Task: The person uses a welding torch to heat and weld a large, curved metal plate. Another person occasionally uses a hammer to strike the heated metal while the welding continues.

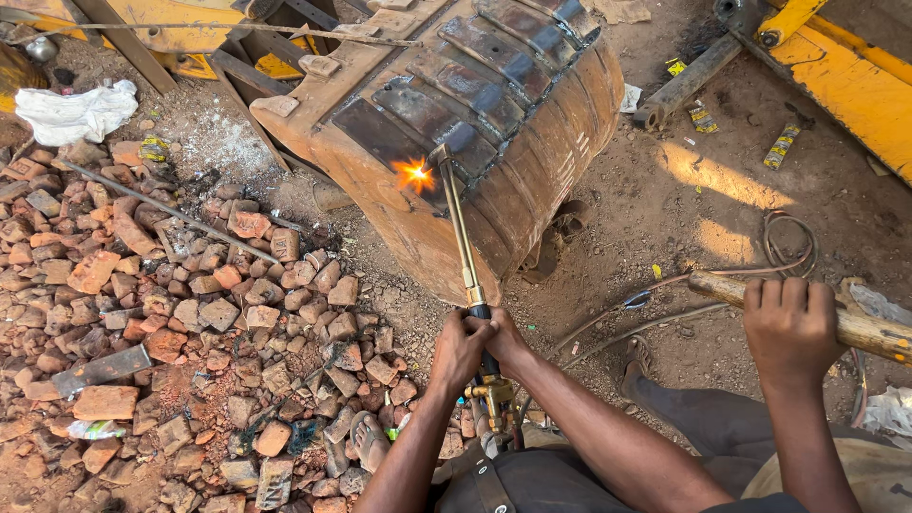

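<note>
At lower centre of the frame, both hands work a cutting torch (458, 223) against a rusty digger bucket (532, 123).

Left hand (459, 347) and right hand (508, 342) are wrapped tight around the torch's dark grip. Its flame (415, 174) burns on the bucket's side, upper centre. Likely best: brace the wrists, keep the tip steady and move it slowly. At right, a co-worker's hand (790, 328) grips a wooden pole (860, 328).

Ahead of my hands the rusty excavator bucket (494, 123) blocks the way. Brick rubble (190, 313) crowds my left. Bare dirt (703, 180) opens rightward, crossed by hoses (655, 313) and a wooden handle (855, 328).
</note>
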